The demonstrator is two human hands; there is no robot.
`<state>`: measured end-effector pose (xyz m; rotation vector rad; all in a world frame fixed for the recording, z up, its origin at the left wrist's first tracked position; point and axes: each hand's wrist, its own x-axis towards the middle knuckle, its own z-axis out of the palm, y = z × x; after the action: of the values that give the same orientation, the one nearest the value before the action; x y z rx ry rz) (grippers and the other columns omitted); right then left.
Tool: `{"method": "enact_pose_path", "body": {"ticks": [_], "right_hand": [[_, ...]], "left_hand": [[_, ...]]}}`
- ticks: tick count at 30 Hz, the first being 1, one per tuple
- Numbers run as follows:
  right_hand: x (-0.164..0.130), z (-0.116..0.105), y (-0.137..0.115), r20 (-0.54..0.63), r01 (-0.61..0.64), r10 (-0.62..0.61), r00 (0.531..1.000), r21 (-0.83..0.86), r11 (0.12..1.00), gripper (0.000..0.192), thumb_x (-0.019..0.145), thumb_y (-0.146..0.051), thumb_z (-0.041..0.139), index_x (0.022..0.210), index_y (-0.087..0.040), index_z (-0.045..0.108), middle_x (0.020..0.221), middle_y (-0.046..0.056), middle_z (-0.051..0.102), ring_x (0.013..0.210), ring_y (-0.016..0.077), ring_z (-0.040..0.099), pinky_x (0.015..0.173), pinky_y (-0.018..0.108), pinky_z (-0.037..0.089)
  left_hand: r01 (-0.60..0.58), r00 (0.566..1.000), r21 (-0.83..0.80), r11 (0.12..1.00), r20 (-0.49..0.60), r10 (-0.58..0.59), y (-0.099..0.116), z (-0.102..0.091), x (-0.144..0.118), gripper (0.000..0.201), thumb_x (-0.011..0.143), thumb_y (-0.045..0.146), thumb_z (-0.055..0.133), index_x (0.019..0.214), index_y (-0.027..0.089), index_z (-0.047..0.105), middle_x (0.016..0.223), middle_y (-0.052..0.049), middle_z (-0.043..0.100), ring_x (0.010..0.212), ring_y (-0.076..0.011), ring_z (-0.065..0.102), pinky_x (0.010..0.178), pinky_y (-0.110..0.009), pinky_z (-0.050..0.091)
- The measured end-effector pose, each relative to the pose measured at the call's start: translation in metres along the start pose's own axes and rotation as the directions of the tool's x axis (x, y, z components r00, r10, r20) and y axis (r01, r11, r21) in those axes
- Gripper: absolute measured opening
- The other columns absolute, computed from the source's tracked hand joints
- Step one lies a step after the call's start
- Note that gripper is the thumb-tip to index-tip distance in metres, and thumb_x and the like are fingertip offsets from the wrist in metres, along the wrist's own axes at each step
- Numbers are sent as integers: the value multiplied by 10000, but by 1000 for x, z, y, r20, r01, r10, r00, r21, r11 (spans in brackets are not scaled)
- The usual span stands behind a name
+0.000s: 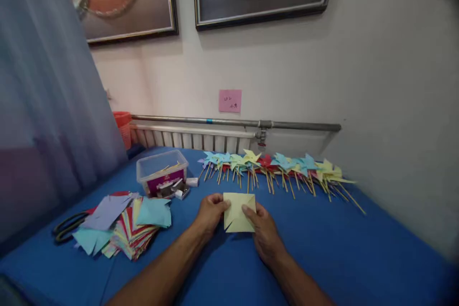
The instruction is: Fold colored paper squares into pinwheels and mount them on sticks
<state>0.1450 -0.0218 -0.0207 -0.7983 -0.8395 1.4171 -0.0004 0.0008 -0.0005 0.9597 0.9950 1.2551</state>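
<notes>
A pale yellow square of paper (237, 215) with slits cut in from its corners is held up over the blue table. My left hand (211, 213) pinches its left edge, thumb on the front. On the opposite side my right hand (264, 229) grips the paper, its thumb lying across the front face and the other fingers mostly hidden behind. Left of my hands lies a pile of cut paper squares (132, 229) in several colours, with a light blue square (155, 212) and a lilac square (106, 212) on top.
Finished paper pinwheels (265, 162) on thin sticks lie in a row along the back. A clear plastic tub (161, 167) stands back left, small boxes (180, 188) beside it. Dark scissors handles (70, 225) show by the pile. Pipes (229, 122) run along the wall.
</notes>
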Motion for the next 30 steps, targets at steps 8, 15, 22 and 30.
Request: {"method": "enact_pose_path", "body": {"ticks": [8,15,22,30], "right_hand": [[-8,5,-11,42,-113,109,993,93,989,447,703,-432,861,1057,-191,735,920,81,805,907,291,752,791,393,594],[-9,7,-4,-6,-138,138,990,22,990,478,627,-384,891,1016,-152,740,888,98,807,835,282,758,738,372,586],[-4,8,6,-154,-83,81,985,-5,997,413,620,-378,864,961,-175,748,829,81,810,775,290,763,651,353,583],[-4,6,10,-129,-58,55,990,-22,998,339,651,-371,837,920,-184,751,827,81,811,748,288,760,631,345,571]], "left_hand": [[-49,998,-5,999,-45,49,3,-3,1,393,482,395,885,601,147,605,536,25,594,479,-82,464,503,-220,343],[-133,989,106,985,-52,139,-1,-6,5,326,529,377,830,634,144,627,558,22,605,496,-88,471,514,-224,353],[-220,961,295,930,-101,259,-8,-8,7,190,630,295,745,665,152,625,575,35,577,541,-100,481,544,-226,359],[-418,872,603,679,57,486,-3,-4,-8,87,782,174,604,712,165,656,695,13,620,663,-123,544,646,-241,400]]}}
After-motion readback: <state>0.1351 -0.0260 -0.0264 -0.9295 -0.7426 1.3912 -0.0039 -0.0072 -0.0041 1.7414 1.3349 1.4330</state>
